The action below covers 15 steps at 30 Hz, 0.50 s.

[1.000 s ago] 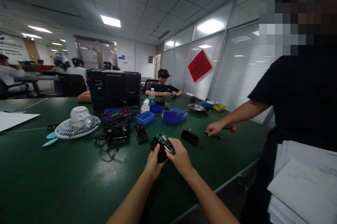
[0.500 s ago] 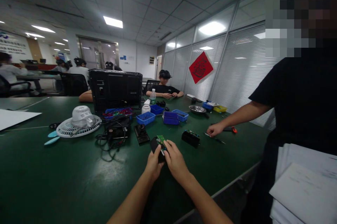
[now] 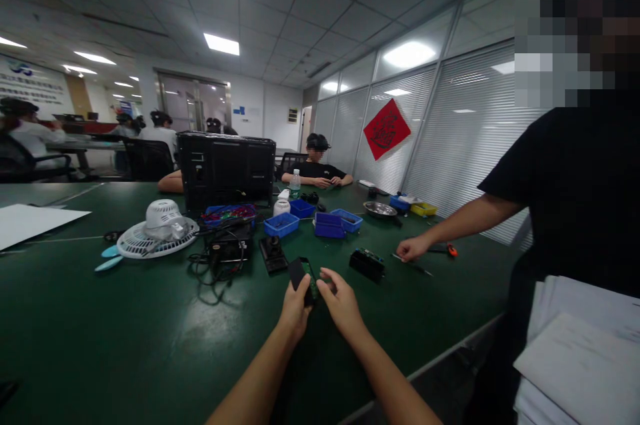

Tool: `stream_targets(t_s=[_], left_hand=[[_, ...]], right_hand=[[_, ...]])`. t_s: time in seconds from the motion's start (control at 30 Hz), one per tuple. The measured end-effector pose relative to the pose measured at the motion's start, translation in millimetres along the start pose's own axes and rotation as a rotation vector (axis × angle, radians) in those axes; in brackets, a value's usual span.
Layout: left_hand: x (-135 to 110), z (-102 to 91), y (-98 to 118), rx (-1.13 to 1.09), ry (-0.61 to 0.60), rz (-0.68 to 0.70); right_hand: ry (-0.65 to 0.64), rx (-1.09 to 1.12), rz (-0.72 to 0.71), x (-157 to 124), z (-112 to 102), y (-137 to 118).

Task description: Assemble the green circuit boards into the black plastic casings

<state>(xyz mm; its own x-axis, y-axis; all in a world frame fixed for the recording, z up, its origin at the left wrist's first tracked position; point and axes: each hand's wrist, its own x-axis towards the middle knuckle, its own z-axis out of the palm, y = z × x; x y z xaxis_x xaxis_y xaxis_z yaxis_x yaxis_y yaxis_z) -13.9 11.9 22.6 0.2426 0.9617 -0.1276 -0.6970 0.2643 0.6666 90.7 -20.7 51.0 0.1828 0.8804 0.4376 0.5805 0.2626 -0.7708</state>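
My left hand is wrapped around a black plastic casing with a green circuit board lying inside it. The casing is tilted up over the table, and its lower part is hidden by my fingers. Just to the right of it, my right hand has its fingers bent and apart, with nothing visible between them. Its thumb tip is close to the board's right edge; whether it touches cannot be seen. A second black casing with electronics on top sits on the table ahead of my right hand.
Around the green table are blue bins, a black device, cabled equipment, a white fan part and a metal bowl. At right, a standing person's hand touches a thin tool; papers are nearby.
The circuit board, which stuck up out of the casing, now lies within it. My left hand has turned the casing more upright. My right fingers have come away from the board.
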Motion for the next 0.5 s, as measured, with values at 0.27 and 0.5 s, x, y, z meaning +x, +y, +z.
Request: stream_targets(t_s=[0.27,0.5], left_hand=[[2.6,-1.2,1.0,-0.042,0.040,-0.020],[7.5,-4.3,6.5,-0.196,0.214,-0.124]], right_hand=[[-0.118,0.101,0.111,15.0,0.4,2.4],[0.082,0.521,0.418,13.0,12.5,19.4]])
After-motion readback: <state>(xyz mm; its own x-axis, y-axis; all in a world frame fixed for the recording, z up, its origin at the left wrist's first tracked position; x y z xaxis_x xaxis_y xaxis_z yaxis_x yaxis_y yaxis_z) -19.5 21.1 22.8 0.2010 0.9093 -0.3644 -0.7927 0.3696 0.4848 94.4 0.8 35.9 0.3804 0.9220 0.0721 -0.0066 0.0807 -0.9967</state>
